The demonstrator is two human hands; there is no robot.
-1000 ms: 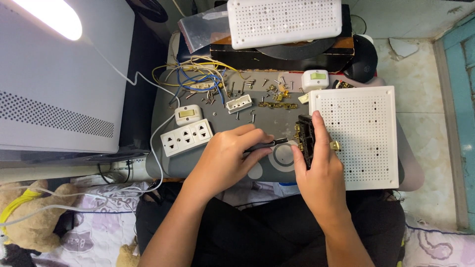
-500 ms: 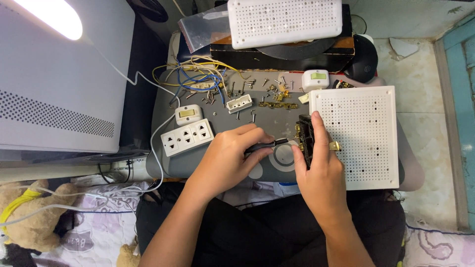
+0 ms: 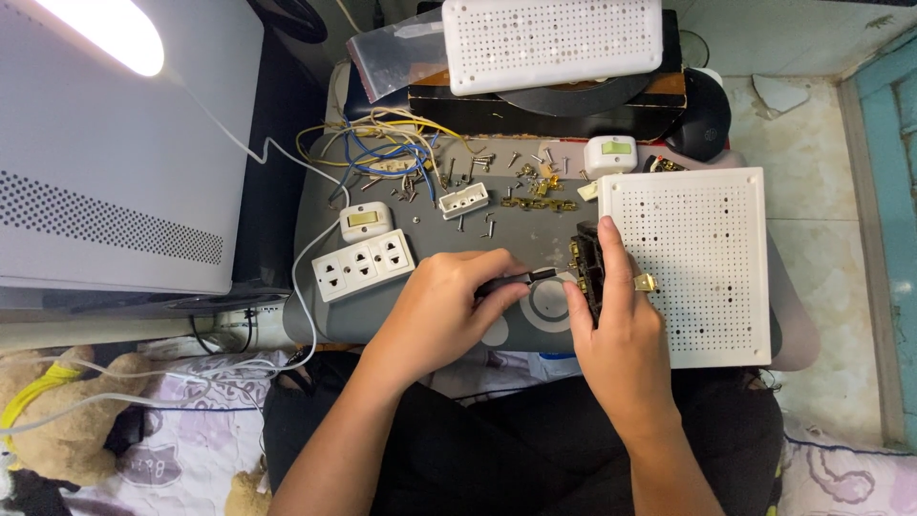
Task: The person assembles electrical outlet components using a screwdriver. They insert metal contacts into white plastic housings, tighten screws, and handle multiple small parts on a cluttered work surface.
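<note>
Head view, looking down on a small grey work surface (image 3: 382,315). Far left, at nine o'clock: a large grey appliance casing (image 3: 115,172) with a perforated vent strip. At ten o'clock from the hands: a white triple socket strip (image 3: 364,265) and a small white switch (image 3: 366,221). At twelve o'clock: loose yellow and blue wires (image 3: 382,148), scattered screws and brass contacts (image 3: 535,186), and a clear plastic bag (image 3: 392,62) beside a white perforated panel (image 3: 552,43).

Centre: the left hand (image 3: 444,311) is closed around a dark-handled screwdriver (image 3: 516,280), its tip directed toward three o'clock. The right hand (image 3: 621,334) pinches a small black socket insert (image 3: 587,268) with brass terminals, thumb on one side, fingers on the other; it lies just left of a white perforated board (image 3: 688,268).

Handling, as judged: the insert appears light, rigid and likely brittle plastic; its brass parts look loose enough to slip out. The plastic flanks seem the best place to grip it, clear of the terminals.

No readable label worth noting, save a pale green tag on a small white device (image 3: 611,153) at one o'clock.
</note>
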